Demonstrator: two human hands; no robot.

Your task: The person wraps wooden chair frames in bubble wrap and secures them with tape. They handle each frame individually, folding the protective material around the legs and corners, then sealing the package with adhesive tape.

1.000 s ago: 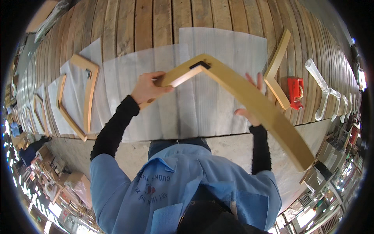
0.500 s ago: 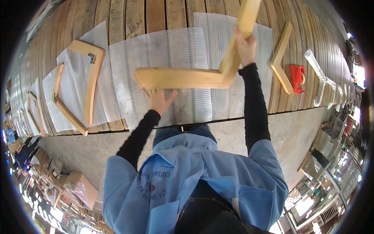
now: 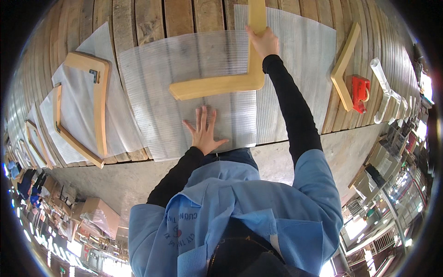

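An L-shaped wooden frame piece [image 3: 217,87] lies over a translucent foam sheet [image 3: 152,69] in front of me. My right hand [image 3: 266,42] is closed around its upright arm, whose far end runs out of the top of the picture. The piece's other arm points left across the sheet. My left hand [image 3: 205,130] rests with fingers spread on the near part of the sheet, just below that left-pointing arm and apart from it.
Angled wooden pieces with dark metal brackets [image 3: 95,76] lie on foam sheets at left. At right are another angled wooden piece [image 3: 340,76], a red tape dispenser [image 3: 360,93] and rolled clear plastic [image 3: 378,76]. The slatted wooden table [image 3: 177,18] ends just before my body; a cardboard box [image 3: 99,214] stands behind left.
The wooden piece has come down from a tilted, raised position onto the foam sheet. My left hand has let go of its end and moved nearer me. My right hand has shifted left with the piece.
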